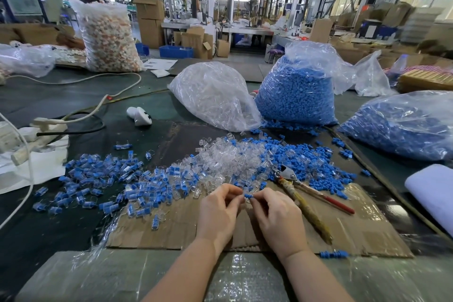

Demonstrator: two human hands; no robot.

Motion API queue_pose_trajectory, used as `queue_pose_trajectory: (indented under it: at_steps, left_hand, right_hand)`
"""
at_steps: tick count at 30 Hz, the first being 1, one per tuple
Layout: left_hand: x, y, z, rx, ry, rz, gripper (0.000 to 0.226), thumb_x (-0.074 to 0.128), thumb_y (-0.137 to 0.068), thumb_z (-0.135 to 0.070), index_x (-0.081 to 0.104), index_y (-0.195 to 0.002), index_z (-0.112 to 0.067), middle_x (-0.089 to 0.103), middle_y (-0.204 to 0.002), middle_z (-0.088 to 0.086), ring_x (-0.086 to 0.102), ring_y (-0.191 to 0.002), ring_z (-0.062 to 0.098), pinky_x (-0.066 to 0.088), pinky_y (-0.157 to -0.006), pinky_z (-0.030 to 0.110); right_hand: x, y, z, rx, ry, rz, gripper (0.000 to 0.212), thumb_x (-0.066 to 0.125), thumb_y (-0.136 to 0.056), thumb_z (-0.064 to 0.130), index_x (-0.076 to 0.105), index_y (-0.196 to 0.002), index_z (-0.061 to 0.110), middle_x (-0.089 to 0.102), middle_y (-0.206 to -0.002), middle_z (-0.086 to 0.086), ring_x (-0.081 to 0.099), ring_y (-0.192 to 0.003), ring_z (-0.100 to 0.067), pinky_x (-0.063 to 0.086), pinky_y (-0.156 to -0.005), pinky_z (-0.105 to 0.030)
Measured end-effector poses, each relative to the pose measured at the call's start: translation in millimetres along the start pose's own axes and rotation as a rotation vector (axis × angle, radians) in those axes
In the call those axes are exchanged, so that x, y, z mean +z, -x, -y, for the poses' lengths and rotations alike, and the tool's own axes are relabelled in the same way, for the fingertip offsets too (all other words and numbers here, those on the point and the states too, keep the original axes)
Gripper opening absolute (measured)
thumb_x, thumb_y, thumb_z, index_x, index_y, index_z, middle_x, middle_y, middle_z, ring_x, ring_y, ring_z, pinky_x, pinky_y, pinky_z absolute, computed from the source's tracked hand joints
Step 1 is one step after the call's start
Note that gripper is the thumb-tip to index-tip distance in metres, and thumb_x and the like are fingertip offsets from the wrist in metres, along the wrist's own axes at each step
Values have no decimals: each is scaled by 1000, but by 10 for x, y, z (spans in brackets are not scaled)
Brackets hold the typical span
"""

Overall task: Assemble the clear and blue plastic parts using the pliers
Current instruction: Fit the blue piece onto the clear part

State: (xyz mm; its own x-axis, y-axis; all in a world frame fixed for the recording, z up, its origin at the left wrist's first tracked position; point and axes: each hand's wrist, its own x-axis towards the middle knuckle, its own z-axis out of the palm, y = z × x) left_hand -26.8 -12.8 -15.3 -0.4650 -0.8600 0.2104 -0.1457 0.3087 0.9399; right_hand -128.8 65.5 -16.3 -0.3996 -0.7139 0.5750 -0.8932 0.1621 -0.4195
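Observation:
My left hand (217,211) and my right hand (277,218) meet above a cardboard sheet (367,235). Between their fingertips sits a small blue plastic part (248,195), pinched by my right hand. My left hand pinches a clear part that is barely visible against the fingers. The pliers (304,193) lie untouched on the cardboard just right of my right hand, jaws pointing away from me. A heap of loose clear parts (228,157) lies ahead, loose blue parts (316,167) to its right, and joined clear-and-blue pieces (103,179) spread to the left.
A bag of clear parts (215,95) and two bags of blue parts (296,95) (402,125) stand behind the heaps. White cables and a power strip (49,125) lie at the left. A white foam sheet (431,193) lies at the right edge.

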Motion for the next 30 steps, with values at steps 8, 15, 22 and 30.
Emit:
queue_pose_trajectory:
  at_steps: [8, 15, 22, 30]
  left_hand:
    - [-10, 18, 1, 17, -47, 80, 29, 65, -84, -5, 61, -74, -32, 66, -75, -11, 59, -72, -8, 44, -66, 5]
    - [-18, 5, -23, 5, -62, 72, 30, 60, -88, -7, 58, -77, -34, 63, -76, -13, 56, -72, -14, 41, -63, 2]
    - [-21, 6, -46, 34, -87, 73, 28, 60, -88, -7, 58, -79, -33, 63, -74, -14, 58, -69, -10, 41, -63, 3]
    - [-21, 6, -69, 24, -56, 59, 24, 61, -87, -4, 62, -79, -27, 63, -71, -13, 57, -66, -12, 42, -61, 3]
  right_hand:
    - [12, 12, -1, 0, 48, 47, 20, 73, -78, 21, 57, -66, 16, 58, -59, 2, 55, -56, -20, 39, -54, -29]
    - [-3, 2, 9, -50, 5, 47, 12, 75, -78, 22, 64, -76, 17, 63, -70, 5, 59, -66, -15, 47, -59, -29]
    - [-34, -7, 4, -113, -72, 48, 19, 71, -79, 26, 71, -96, 19, 64, -83, 8, 59, -77, -11, 44, -69, -22]
    - [-28, -13, 3, -108, -74, -3, 23, 65, -78, 35, 71, -92, 18, 63, -79, 8, 57, -73, -8, 42, -66, -17]
